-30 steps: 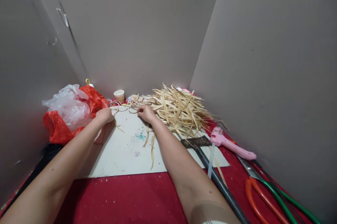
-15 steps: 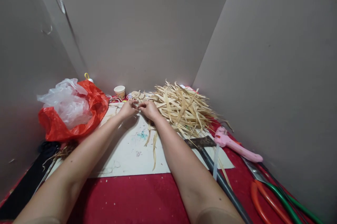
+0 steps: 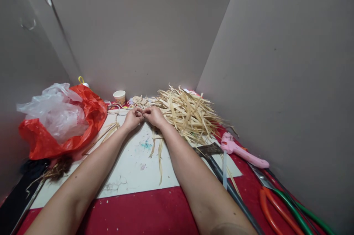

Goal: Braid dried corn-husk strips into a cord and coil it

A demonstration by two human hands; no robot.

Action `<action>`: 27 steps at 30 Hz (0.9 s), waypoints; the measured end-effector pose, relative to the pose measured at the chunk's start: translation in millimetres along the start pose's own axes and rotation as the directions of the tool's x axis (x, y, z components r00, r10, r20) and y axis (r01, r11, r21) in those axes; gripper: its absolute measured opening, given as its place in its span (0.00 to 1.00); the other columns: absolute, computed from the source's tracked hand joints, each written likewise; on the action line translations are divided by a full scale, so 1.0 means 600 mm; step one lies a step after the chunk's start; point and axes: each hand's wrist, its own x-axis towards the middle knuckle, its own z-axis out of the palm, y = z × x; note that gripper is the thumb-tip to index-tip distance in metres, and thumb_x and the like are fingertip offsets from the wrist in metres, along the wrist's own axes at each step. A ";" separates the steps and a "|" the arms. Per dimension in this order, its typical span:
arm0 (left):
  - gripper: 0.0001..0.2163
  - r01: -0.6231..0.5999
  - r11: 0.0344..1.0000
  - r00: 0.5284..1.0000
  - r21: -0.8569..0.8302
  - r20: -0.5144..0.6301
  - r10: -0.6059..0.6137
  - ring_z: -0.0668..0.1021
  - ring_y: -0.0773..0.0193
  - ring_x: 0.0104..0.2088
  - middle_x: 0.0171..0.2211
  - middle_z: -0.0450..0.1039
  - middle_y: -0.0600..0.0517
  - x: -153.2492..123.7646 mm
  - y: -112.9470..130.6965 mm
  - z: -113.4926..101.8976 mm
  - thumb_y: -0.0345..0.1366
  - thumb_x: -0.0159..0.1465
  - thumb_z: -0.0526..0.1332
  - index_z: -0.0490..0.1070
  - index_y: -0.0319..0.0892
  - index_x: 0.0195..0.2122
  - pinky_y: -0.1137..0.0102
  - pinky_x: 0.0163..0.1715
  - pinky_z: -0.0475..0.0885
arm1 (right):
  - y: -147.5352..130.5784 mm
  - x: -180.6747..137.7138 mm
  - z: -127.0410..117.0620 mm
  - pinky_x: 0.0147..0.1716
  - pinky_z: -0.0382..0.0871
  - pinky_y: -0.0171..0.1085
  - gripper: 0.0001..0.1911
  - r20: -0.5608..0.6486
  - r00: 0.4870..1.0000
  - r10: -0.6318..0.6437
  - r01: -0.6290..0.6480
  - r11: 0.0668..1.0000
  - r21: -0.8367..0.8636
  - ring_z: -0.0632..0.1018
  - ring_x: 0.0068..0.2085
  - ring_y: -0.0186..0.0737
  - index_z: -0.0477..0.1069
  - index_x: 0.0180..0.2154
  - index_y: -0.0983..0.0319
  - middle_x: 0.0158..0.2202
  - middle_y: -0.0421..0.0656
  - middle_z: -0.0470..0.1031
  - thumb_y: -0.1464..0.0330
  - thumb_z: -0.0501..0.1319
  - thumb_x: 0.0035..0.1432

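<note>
Over the far part of a white board [image 3: 121,185], my left hand [image 3: 134,118] and my right hand [image 3: 153,116] meet fingertip to fingertip. Both are closed in a pinch. Whatever sits between the fingers is too small to make out. A heap of dry, straw-coloured leaf strips [image 3: 188,113] lies just to the right of my right hand. Beyond the fingers are pale braided pieces [image 3: 139,100], partly hidden. Some loose strips [image 3: 160,161] rest on the board beside my right forearm, and more dry strips [image 3: 109,132] lie left of my left hand.
At left, a red plastic bag [image 3: 35,139] holds a clear bag [image 3: 58,117]. A paper cup [image 3: 119,97] stands by the back wall. On the right lie a dark-handled hammer [image 3: 218,168], a pink hot glue gun [image 3: 246,154] and orange-and-green-handled cutters [image 3: 276,205]. Grey walls enclose the red cloth [image 3: 143,213].
My view has turned slightly right, so things sit further left. The fingertips of my two hands have drawn together, and more of the strips left of my left hand show.
</note>
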 end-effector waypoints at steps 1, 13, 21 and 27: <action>0.13 -0.005 1.000 1.000 0.000 0.000 0.005 0.68 0.72 0.21 0.21 0.69 0.59 -0.001 0.000 -0.001 0.29 0.48 0.63 0.67 0.40 0.35 0.75 0.26 0.64 | -0.003 -0.002 -0.001 0.37 0.69 0.33 0.09 -0.003 1.000 0.001 -0.001 1.000 -0.012 0.79 0.34 0.37 0.81 0.31 0.62 0.30 0.40 0.81 0.76 0.62 0.53; 0.02 -0.122 0.973 0.992 0.194 -0.001 0.125 0.72 0.65 0.30 0.26 0.73 0.54 0.002 -0.007 -0.004 0.30 0.50 0.62 0.72 0.40 0.26 0.71 0.38 0.66 | -0.203 0.032 -0.121 0.35 0.72 0.34 0.11 -0.037 0.979 -0.199 0.197 0.979 -0.059 0.79 0.31 0.34 0.73 0.31 0.67 0.24 0.40 0.72 0.69 0.56 0.63; 0.03 -0.158 0.923 0.986 0.351 0.012 0.164 0.74 0.62 0.30 0.27 0.76 0.51 -0.001 -0.001 -0.002 0.34 0.53 0.62 0.73 0.41 0.25 0.69 0.36 0.65 | -0.225 -0.242 -0.345 0.25 0.60 0.30 0.17 0.021 0.995 -0.098 0.094 0.828 -0.553 0.69 0.24 0.29 0.71 0.25 0.62 0.21 0.39 0.69 0.62 0.57 0.64; 0.04 -0.187 0.874 0.978 0.448 0.006 0.206 0.73 0.63 0.29 0.27 0.75 0.51 0.004 -0.005 -0.001 0.34 0.54 0.61 0.74 0.40 0.27 0.70 0.35 0.64 | -0.104 -0.429 -0.348 0.23 0.56 0.38 0.16 -0.070 0.884 0.463 -0.385 0.635 -0.669 0.68 0.21 0.36 0.69 0.23 0.56 0.21 0.42 0.74 0.58 0.60 0.61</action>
